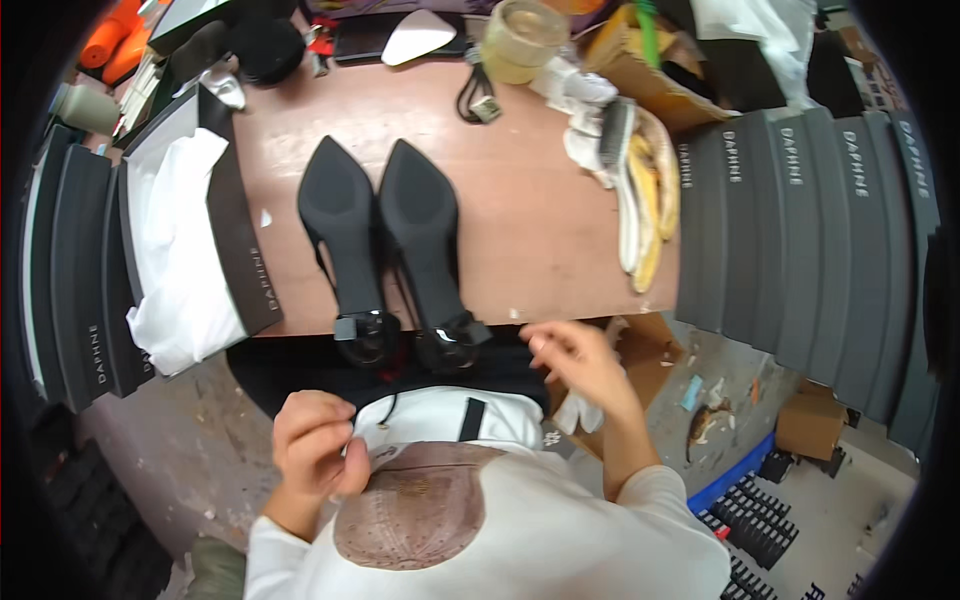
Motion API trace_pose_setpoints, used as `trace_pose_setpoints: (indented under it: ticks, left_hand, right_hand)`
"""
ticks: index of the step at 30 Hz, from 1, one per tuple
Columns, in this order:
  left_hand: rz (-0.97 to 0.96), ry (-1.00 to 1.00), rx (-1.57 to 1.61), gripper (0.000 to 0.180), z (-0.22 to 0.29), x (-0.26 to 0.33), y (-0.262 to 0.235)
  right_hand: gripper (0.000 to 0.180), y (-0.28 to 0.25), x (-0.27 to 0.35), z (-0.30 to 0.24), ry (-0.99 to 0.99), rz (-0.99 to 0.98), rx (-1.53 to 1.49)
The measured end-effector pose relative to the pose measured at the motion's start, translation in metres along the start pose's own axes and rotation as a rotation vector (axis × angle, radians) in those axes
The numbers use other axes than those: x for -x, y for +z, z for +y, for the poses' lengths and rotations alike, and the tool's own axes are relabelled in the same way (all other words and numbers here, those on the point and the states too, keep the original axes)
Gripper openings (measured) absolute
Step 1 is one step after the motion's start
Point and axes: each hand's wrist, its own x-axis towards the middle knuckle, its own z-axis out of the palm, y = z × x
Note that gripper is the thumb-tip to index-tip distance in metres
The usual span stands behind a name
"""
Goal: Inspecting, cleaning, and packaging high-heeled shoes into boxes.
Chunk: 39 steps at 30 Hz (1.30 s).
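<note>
A pair of black pointed-toe shoes lies soles up on the table, side by side. The left shoe [345, 230] and the right shoe [425, 230] have their toes pointing away from me and their glossy heels at the near table edge. My left hand [315, 445] hovers near my body, below the left shoe's heel, its fingers curled and thumb apart, with nothing visible in it. My right hand [578, 365] is just off the near edge, right of the heels. Its fingers are loosely bent and apart, and I see nothing in them. Neither hand touches a shoe.
An open dark box [262, 270] with white tissue paper [180, 240] stands at left. Grey boxes [780, 230] line the right side. A brush [618, 140] lies beside a yellow strip-like thing [650, 200]. At the back are a tape roll [522, 40] and a coiled cable [475, 95].
</note>
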Motion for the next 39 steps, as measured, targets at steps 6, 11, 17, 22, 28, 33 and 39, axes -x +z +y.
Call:
trace_pose_setpoints:
  ticks: [6,11,17,22,28,33,39]
  left_hand:
    - [-0.337,0.089,0.203,0.032,0.037,-0.115,0.01]
    - [-0.581,0.171,0.089,0.035,0.055,-0.107,0.038]
    - [-0.626,0.007,0.075,0.028,0.043,-0.065,0.037]
    - [-0.475,-0.202,0.205,0.02,0.037,-0.052,0.039]
    - [-0.431,-0.261,0.311,0.021,0.037,-0.054,0.052]
    - [-0.448,-0.266,0.332,0.02,0.034,-0.046,0.056]
    - [-0.441,-0.326,0.3,0.018,0.037,-0.039,0.06]
  right_hand:
    - [0.024,-0.121,-0.049,-0.021,-0.444,0.85,0.5]
    - [0.026,-0.172,-0.113,-0.026,-0.479,1.181,0.755]
    - [0.018,-0.182,-0.121,-0.04,-0.442,1.274,0.84]
    - [0.016,-0.152,-0.033,-0.072,-0.631,0.607,-0.542]
    - [0.019,-0.131,0.002,-0.083,-0.569,0.292,-0.906]
    - [0.023,-0.154,-0.032,-0.058,-0.503,1.182,0.447]
    - [0.023,-0.124,-0.091,-0.032,-0.435,0.953,0.884]
